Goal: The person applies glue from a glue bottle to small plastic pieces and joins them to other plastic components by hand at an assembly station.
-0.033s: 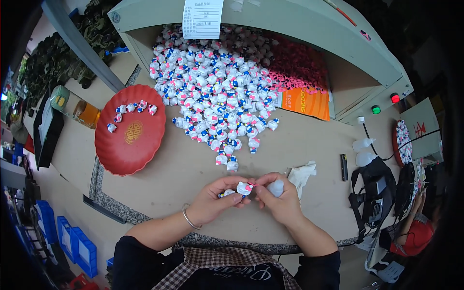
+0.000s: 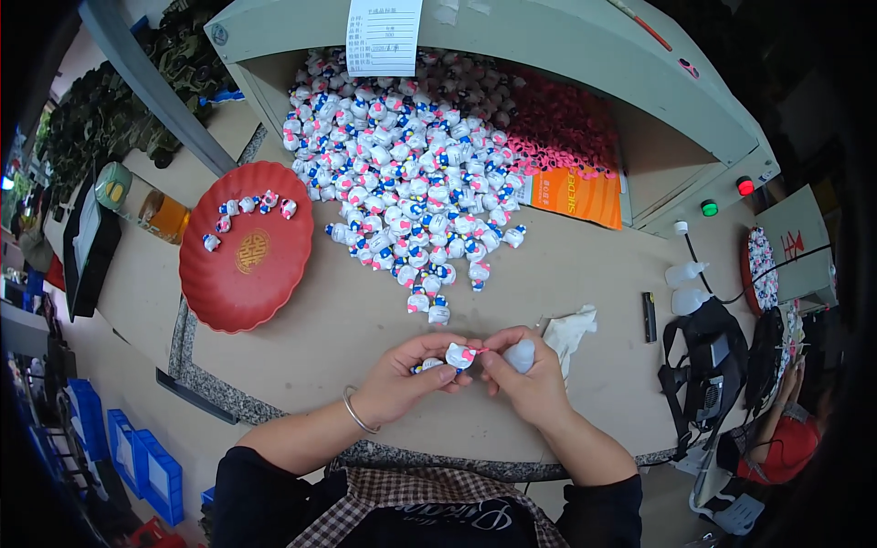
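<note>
The small white cat figurine (image 2: 459,355) is sitting pinched between both hands near the table's front edge, at six o'clock from the big heap of matching figurines (image 2: 411,173). Nothing is shifting from the frame taken at the same instant. The left hand (image 2: 409,373) is closing its fingertips on the figurine's body; the right hand (image 2: 527,376) is pressing a tiny pink bow (image 2: 477,351) against its head while curling round a small white bottle (image 2: 519,355). The red tray (image 2: 245,247) is lying at ten o'clock, holding a few figurines.
</note>
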Demonstrator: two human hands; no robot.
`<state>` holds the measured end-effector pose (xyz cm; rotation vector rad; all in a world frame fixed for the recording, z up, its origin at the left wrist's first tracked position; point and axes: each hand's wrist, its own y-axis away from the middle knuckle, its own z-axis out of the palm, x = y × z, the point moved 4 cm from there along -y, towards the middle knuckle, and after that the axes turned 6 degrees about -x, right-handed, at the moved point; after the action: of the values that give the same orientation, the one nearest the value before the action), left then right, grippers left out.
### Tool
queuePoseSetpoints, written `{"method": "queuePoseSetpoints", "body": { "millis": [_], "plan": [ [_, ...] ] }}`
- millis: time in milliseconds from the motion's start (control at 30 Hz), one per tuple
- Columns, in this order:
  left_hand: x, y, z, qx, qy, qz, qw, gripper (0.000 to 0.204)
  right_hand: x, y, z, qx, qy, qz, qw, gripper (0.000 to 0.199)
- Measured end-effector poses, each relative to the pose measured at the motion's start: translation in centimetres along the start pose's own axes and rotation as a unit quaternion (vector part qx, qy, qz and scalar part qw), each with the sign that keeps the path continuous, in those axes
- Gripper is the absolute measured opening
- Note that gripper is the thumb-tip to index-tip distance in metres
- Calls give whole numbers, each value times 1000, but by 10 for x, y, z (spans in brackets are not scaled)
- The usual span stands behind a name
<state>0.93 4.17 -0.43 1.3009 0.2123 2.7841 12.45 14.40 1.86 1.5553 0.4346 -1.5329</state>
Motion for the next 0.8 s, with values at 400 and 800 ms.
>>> {"method": "queuePoseSetpoints", "body": {
  "millis": [400,800],
  "plan": [
    [5,-1,-1,77,-34,13,996,34,-3,-1,-15,-57,-18,14,998,11],
    [0,0,-8,65,-190,54,978,34,13,-7,5,-51,11,71,996,9]
  ]
}}
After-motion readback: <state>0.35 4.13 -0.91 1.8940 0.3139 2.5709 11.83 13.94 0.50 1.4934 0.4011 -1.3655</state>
